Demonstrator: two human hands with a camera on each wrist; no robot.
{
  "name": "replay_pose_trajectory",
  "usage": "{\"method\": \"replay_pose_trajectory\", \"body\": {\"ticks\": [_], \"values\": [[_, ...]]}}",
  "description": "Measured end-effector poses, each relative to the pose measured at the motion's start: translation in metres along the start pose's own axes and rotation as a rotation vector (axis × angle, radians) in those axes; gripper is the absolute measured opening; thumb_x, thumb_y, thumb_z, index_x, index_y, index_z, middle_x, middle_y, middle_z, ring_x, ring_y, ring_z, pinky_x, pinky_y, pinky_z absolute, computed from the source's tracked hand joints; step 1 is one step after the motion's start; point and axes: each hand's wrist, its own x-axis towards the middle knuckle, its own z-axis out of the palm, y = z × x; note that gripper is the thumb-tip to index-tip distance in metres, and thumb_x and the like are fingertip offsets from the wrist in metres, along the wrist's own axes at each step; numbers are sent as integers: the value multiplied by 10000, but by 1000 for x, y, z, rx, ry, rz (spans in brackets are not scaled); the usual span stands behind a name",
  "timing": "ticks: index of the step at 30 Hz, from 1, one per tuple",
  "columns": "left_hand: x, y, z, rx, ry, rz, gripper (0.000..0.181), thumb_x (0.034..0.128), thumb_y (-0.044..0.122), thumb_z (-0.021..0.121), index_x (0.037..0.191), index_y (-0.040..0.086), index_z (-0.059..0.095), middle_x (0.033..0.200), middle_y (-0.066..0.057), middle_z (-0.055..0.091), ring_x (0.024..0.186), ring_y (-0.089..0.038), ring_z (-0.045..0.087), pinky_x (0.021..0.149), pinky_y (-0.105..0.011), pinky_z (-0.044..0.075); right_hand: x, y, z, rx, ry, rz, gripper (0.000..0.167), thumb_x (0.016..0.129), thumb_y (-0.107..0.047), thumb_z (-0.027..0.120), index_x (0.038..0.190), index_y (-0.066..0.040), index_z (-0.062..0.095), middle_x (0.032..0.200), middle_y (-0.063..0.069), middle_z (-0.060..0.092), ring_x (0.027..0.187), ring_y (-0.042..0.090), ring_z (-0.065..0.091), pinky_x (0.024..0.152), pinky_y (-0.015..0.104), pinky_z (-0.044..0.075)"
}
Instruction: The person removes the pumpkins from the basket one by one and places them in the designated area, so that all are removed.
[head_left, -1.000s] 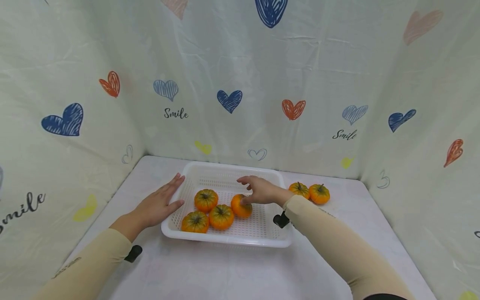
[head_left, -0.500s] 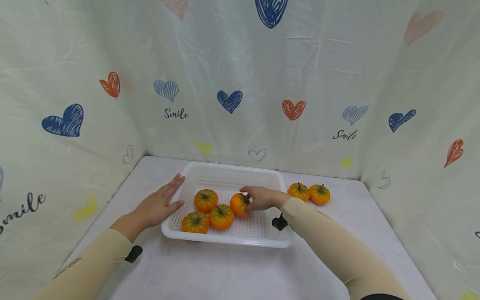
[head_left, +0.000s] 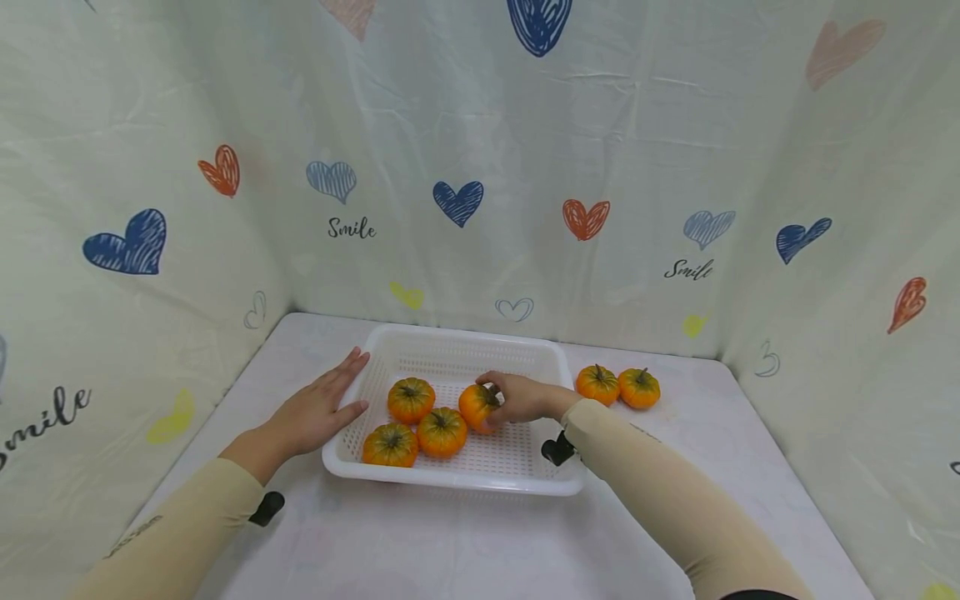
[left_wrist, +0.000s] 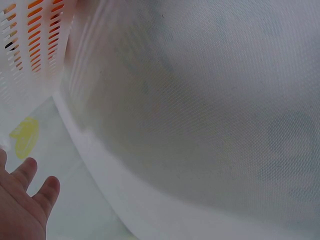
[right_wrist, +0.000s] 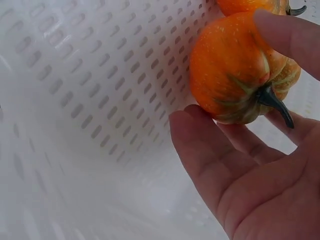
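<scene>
In the head view a white perforated basket (head_left: pixel 517 475) holds several small orange-green pumpkins. My right hand (head_left: pixel 525 397) grips the rightmost one (head_left: pixel 474 405), thumb on the near side and fingers on the far side. The right wrist view shows that pumpkin (right_wrist: pixel 230 65), its dark stem turned toward the palm, between thumb and fingers of my right hand (right_wrist: pixel 270 170). My left hand (head_left: pixel 318 408) rests with straight fingers at the basket's left rim; in the left wrist view the left hand (left_wrist: pixel 25 200) shows beside the basket's slotted wall (left_wrist: pixel 37 45).
Two more pumpkins, one (head_left: pixel 597 384) beside the other (head_left: pixel 639 388), stand on the white table (head_left: pixel 480 550) right of the basket. A curtain (head_left: pixel 645 125) printed with hearts rises behind the table and at both sides.
My right hand has lowered slightly and its fingers have closed round the rightmost pumpkin in the basket, which has shifted slightly left. The left hand has stayed in place.
</scene>
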Motion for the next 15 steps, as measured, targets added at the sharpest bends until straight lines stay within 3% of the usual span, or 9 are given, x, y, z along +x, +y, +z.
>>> {"method": "replay_pose_trajectory", "body": {"ticks": [15], "values": [[0,2,0,5,-3,-12,745,1012,363,546,1599,97,174,1652,-160,112,1449,-428,246,1111,-625,272,1,3,1,17,6,-15,739,823,-292,825,1457,-194,457,1366,58,543,1213,231,516,1085,429,409]]}}
